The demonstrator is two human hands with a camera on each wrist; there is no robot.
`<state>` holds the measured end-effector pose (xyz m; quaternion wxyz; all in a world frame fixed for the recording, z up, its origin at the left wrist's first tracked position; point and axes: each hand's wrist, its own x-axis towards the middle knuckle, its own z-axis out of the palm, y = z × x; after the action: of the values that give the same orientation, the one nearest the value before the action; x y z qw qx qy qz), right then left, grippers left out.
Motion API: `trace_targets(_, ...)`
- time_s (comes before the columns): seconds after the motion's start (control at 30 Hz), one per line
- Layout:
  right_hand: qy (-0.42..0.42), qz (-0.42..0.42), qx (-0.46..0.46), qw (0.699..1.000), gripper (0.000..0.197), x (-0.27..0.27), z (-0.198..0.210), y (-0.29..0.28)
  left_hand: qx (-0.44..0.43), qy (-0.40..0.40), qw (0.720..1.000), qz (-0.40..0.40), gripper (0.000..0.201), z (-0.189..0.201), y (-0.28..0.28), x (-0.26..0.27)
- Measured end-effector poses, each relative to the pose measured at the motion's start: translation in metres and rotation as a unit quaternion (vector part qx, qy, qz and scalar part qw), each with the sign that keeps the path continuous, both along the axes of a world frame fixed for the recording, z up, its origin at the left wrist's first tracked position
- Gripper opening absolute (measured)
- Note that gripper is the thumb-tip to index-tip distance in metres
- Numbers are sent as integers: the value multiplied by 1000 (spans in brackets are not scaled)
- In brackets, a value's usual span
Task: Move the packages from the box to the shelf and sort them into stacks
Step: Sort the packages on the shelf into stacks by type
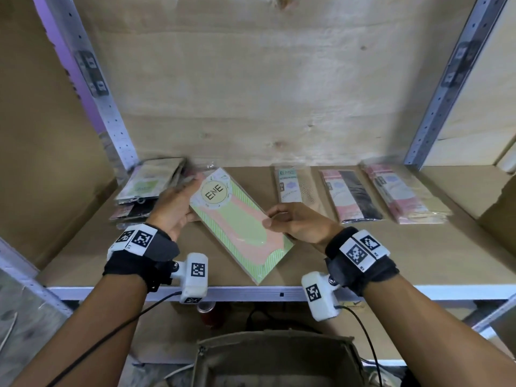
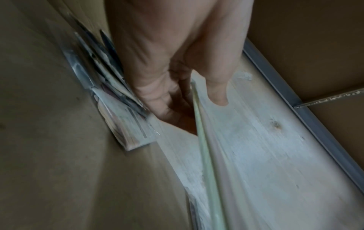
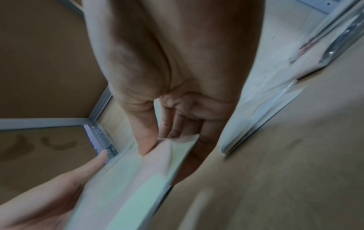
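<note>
A flat green and pink package (image 1: 240,222) marked ENE hangs tilted over the brown shelf board (image 1: 195,261). My left hand (image 1: 173,210) grips its left edge, thumb on top (image 2: 214,87), fingers underneath. My right hand (image 1: 296,222) pinches its right edge between thumb (image 3: 145,140) and fingers. The package shows edge-on in the left wrist view (image 2: 204,163) and as a pale green strip in the right wrist view (image 3: 133,179). An untidy stack of packages (image 1: 148,185) lies at the shelf's back left, just behind my left hand.
Three more piles stand along the back: a beige ENE pack (image 1: 293,185), a pink and black one (image 1: 351,194), a pink and cream stack (image 1: 405,191). Metal uprights (image 1: 103,107) (image 1: 449,79) flank the shelf. The open cardboard box (image 1: 276,358) sits below the front rail (image 1: 251,293).
</note>
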<state>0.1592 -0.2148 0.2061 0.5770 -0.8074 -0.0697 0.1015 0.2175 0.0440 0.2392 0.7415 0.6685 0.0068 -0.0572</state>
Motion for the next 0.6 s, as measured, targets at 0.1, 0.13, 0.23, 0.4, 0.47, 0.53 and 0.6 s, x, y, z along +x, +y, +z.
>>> trace_targets(0.1,-4,19,-8,1000,14,-5,-1,2,28,-7,999,28,27,-4,5,1)
trace_targets(0.13,-6,24,-5,1000,15,-6,-1,2,20,-6,999,24,22,-4,6,0)
trace_targets(0.23,-10,35,2,999,23,-9,0,1,-48,11,999,1,31,-6,7,-3)
trace_targets(0.4,-10,15,-2,1000,20,-12,3,1,-71,29,997,28,22,-4,2,-8)
trace_targets(0.47,-11,-10,16,1000,23,-12,4,1,-69,34,997,6,43,-4,2,-10)
trace_targets(0.53,-11,-40,49,998,29,-13,6,0,-37,38,998,-34,41,-5,-2,-14)
trace_targets(0.6,-2,-67,94,993,33,-14,8,1,15,48,996,-69,43,-9,-9,-21)
